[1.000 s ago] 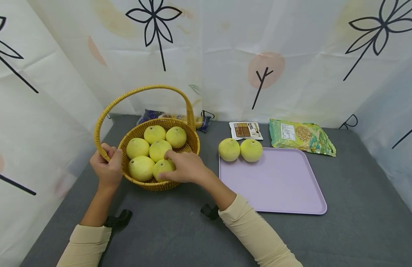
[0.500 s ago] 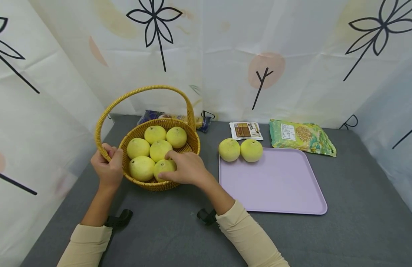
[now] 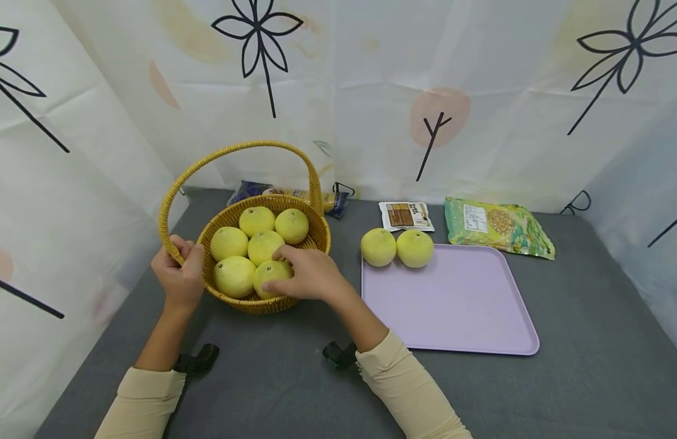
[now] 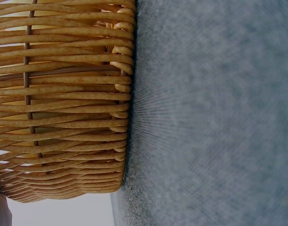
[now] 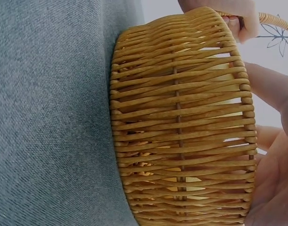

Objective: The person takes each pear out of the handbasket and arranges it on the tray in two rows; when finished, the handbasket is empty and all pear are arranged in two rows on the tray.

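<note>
Right hand [image 3: 312,274]: I'm pinching the front-right fruit [image 3: 267,275] inside the basket [image 3: 261,306]. Left hand [image 3: 179,272]: I'm gripping the handle [image 3: 261,144]. Judging that bracing steadily and lifting straight up would best be sparing the neighbouring fruits [image 3: 234,277]. Further off, two more fruits [image 3: 378,247] are sitting at the far-left corner of the tray [image 3: 448,311].

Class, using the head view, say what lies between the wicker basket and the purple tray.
The head view shows a strip of grey tabletop between the wicker basket and the purple tray, with the right forearm stretched across it.
</note>
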`<state>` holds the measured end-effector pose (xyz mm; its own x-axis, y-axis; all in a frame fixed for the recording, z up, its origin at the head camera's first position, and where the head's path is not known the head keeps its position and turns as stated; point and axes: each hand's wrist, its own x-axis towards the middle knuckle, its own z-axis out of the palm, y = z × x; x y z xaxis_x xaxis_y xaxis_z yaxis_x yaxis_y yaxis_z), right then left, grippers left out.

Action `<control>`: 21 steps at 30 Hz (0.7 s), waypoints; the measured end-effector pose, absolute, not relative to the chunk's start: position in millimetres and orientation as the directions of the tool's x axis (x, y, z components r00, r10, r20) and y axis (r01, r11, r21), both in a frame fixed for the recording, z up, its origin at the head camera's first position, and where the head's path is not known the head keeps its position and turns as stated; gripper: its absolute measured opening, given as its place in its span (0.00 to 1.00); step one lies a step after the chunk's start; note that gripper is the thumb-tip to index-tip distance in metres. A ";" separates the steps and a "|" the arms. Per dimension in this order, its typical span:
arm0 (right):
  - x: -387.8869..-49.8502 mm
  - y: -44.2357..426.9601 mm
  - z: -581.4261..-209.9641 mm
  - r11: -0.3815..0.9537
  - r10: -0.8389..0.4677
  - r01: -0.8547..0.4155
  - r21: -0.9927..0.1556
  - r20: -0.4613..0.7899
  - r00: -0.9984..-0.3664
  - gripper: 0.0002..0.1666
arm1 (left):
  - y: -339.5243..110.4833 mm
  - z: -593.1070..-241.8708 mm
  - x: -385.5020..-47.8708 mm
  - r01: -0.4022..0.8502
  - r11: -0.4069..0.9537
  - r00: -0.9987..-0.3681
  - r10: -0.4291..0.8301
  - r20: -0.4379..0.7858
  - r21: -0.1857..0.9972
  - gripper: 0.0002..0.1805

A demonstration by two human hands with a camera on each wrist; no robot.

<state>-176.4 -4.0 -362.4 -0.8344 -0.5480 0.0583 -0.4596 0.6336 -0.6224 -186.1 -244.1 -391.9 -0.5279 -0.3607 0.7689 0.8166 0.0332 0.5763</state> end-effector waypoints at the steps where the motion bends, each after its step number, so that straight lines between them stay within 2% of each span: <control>1: -176.5 -3.6 -361.8 0.630 -0.545 -0.452 -0.632 0.055 -0.837 0.31 | -243.8 -391.8 -186.1 0.816 0.031 -0.529 -0.359 0.769 0.577 0.18; 21: -173.1 8.0 -350.0 0.537 -0.511 -0.371 -0.757 0.058 -0.857 0.33 | -244.2 -393.5 -187.1 0.814 0.053 -0.523 -0.369 0.768 0.579 0.17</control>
<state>-173.1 8.0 -350.0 -0.8575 -0.5112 0.0579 -0.3715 0.5373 -0.7572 -187.1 -244.2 -393.5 -0.5227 -0.3695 0.7683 0.8135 0.0532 0.5791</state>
